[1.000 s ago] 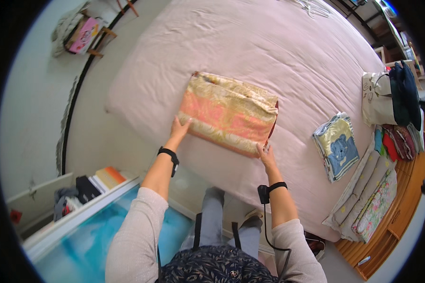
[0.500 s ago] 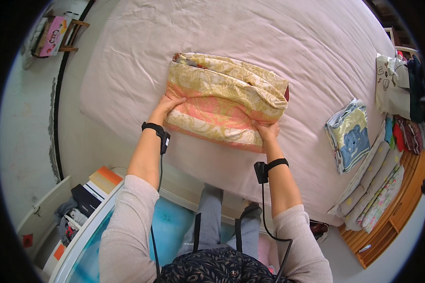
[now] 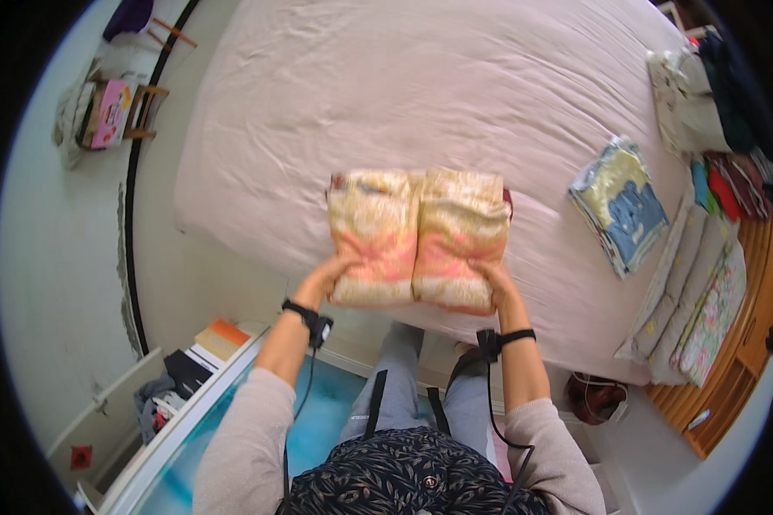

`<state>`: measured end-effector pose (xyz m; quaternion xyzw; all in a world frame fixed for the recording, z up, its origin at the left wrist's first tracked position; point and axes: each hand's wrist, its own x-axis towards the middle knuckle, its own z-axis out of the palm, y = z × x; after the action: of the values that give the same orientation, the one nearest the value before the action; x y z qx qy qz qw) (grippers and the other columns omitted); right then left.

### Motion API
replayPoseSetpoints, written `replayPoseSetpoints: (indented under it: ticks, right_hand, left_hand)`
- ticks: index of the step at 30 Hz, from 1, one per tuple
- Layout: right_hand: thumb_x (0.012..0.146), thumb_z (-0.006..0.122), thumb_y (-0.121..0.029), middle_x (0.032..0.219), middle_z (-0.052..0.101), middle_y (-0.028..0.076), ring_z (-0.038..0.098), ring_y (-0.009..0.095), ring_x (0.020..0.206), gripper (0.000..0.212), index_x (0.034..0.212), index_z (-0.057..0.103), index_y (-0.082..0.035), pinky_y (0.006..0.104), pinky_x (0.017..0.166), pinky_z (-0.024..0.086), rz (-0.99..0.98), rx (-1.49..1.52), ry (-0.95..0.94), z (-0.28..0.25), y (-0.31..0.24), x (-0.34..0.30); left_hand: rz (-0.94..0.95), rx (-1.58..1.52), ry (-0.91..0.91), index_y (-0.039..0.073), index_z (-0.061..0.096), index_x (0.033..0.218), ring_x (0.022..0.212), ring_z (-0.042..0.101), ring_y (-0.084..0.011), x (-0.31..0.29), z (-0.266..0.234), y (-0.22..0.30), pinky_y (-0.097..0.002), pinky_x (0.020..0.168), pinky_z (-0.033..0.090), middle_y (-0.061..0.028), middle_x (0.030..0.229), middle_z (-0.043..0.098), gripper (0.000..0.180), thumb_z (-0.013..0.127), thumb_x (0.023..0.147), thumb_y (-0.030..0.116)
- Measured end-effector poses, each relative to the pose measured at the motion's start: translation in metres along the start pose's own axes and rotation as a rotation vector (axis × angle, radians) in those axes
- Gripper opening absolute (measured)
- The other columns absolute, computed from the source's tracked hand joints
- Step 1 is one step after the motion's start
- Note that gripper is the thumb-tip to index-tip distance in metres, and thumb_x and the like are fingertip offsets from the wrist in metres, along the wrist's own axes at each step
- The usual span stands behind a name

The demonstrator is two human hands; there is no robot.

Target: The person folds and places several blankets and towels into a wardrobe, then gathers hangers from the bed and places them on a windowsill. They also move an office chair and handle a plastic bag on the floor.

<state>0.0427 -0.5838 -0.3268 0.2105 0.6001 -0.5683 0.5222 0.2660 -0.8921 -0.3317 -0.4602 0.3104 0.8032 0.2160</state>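
Observation:
Between my hands is a folded piece of bedding (image 3: 459, 249), cream and gold with pink bands. A deep crease runs down its middle, so it shows as two side-by-side halves. My left hand (image 3: 327, 274) grips the near part of its left side, thumb on top. At the right side, my right hand (image 3: 495, 280) holds it the same way. The fingers under the cloth are hidden. Its near edge is by the front edge of the bed (image 3: 318, 77), which has a pale pink sheet.
A folded cloth with a blue bear (image 3: 623, 210) lies on the bed to the right. Beyond it are folded grey and floral padded cloths (image 3: 691, 292), a bag (image 3: 687, 103) and a wooden cabinet (image 3: 747, 335). At lower left stands an open drawer (image 3: 112, 421) with clothes.
Both hands have pulled the bedding nearer to me and closer together. What was one wide bundle now has a crease down the middle and is narrower. My view has shifted too.

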Motion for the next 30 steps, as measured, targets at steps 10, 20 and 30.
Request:
replayPoseSetpoints:
  ticks: [10,20,30]
  right_hand:
    - [0.075,0.077,-0.003,0.103,0.070,0.010,0.067,0.018,0.089,0.040,0.112,0.065,0.003,0.0303,0.079,0.054,-0.121,0.165,0.259,-0.179,0.122,-0.255]
    - [0.073,0.080,-0.009,0.102,0.070,0.008,0.066,0.017,0.089,0.040,0.109,0.067,0.003,0.0300,0.079,0.054,-0.458,0.546,0.689,-0.358,0.233,-0.461]
    - [0.074,0.081,-0.018,0.092,0.071,0.011,0.067,0.017,0.082,0.038,0.103,0.067,0.001,0.0298,0.072,0.052,-0.534,0.589,1.059,-0.501,0.339,-0.627]
  left_hand:
    - [-0.243,0.238,-0.026,0.001,0.049,0.129,0.097,0.066,-0.0241,-0.086,0.171,-0.171,-0.0386,0.080,0.056,-0.0141,0.109,0.064,0.053,0.070,0.082,0.014]
    - [-0.120,0.773,-0.386,0.004,0.042,0.137,0.106,0.062,-0.0239,-0.106,0.474,-0.238,-0.0378,0.089,0.053,-0.0109,0.120,0.060,0.060,0.064,0.082,0.008]
    - [-0.218,1.103,-0.635,0.002,0.043,0.137,0.114,0.057,-0.0244,-0.150,0.731,-0.398,-0.0361,0.097,0.049,-0.0121,0.126,0.056,0.061,0.063,0.080,0.005]
